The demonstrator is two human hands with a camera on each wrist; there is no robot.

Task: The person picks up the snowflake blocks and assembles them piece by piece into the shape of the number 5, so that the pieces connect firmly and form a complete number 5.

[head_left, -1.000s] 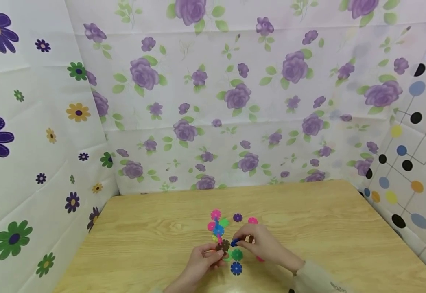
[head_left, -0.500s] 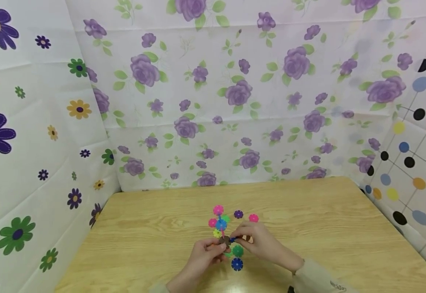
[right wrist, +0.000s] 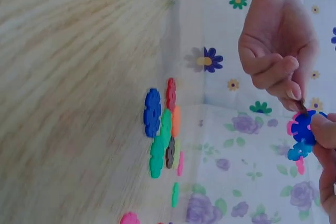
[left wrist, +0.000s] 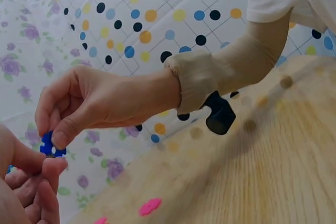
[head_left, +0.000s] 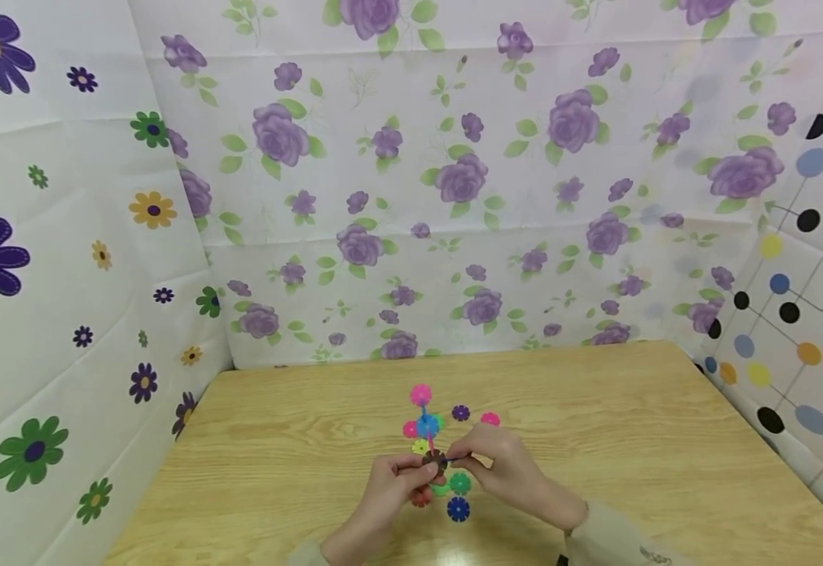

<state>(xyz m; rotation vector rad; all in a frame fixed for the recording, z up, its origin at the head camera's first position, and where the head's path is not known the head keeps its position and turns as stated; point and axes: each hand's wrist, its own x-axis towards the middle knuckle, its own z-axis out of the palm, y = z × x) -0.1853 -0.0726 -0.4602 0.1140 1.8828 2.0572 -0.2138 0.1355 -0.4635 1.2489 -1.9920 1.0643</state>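
Brown disc [head_left: 436, 462]: held up off the counter [head_left: 277, 456], at the near end of a little chain of slotted discs.
Blue disc [right wrist: 301, 127]: brought edge to edge with the brown one; how deep the slots are pushed in can't really be told.
Left hand [head_left: 400, 479]: closed up narrow, brown disc pinched between thumb and fingers.
Right hand [head_left: 506, 472]: also narrow, blue disc pinched by thumb and fingertips.
Rest of the chain: a pink edge-on disc [head_left: 431, 445], then a light blue disc [head_left: 427, 426], topped off by a pink disc [head_left: 421, 395].
Loose bits near the hands: a green disc [head_left: 460, 483] and a dark blue disc [head_left: 457, 509] laid out on the counter, plus a red disc [head_left: 421, 498] partly covered by the left fingers.
Farther back: a purple disc [head_left: 461, 413] and another pink one, spread just beyond the right hand.
Backdrop: purple-rose cloth [head_left: 383, 196] hung behind, daisy cloth [head_left: 86, 259] on the left, dotted cloth [head_left: 800, 338] on the right.
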